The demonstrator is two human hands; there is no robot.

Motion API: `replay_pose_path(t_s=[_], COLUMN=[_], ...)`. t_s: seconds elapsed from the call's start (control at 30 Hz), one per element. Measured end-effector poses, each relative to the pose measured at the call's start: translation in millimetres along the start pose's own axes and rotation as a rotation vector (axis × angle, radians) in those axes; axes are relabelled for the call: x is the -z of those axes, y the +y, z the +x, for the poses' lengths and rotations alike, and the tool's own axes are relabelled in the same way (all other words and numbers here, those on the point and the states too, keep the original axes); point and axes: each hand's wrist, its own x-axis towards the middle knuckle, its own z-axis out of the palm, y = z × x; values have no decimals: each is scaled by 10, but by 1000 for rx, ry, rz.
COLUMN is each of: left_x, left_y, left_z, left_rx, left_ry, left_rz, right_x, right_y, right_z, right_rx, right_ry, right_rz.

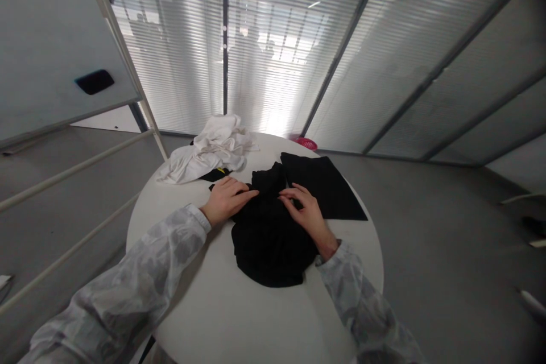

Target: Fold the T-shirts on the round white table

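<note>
A crumpled black garment (273, 250) lies on the round white table in front of me; its exact kind does not show. My left hand (227, 199) is at its upper left, fingers and thumb closed on the fabric. On the other side, my right hand (303, 210) has thumb and fingertips pinched at the cloth near the garment's upper middle. The fabric between the hands is bunched, and its far end sticks up toward the back. Just beyond my right hand lies a flat, folded black cloth (330, 187).
A heap of white clothes (213, 148) sits at the table's back left, with a dark piece with a yellow mark (219, 171) under it. Behind the white table (256, 330) shows a pink basket (307, 143). A whiteboard (46, 28) on a frame stands left; blinds hang behind glass.
</note>
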Motion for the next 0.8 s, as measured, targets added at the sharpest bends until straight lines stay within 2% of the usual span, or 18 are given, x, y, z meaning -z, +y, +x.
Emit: replay_pose_path(t_s=[0.1, 0.3, 0.43, 0.53, 0.67, 0.73, 0.8], left_x=[-3, 36, 87, 151, 250, 273, 265], left_y=[23, 42, -3, -122, -303, -350, -343], left_z=[4, 40, 38, -2, -42, -37, -21], left_rx=[-34, -99, -59, 98, 430, 561, 656], left_ry=[29, 92, 120, 182, 304, 379, 424], left_rz=[8, 15, 28, 82, 95, 79, 67], right_x=[8, 51, -14, -32, 61, 128, 179], right_y=[-18, -53, 20, 64, 44, 12, -20], right_z=[55, 341, 507, 630, 861, 975, 1055], right_rx=[7, 109, 168, 157, 153, 166, 141], right_ry=[16, -105, -112, -62, -24, -4, 70], right_rz=[-42, -176, -193, -163, -207, -224, -243])
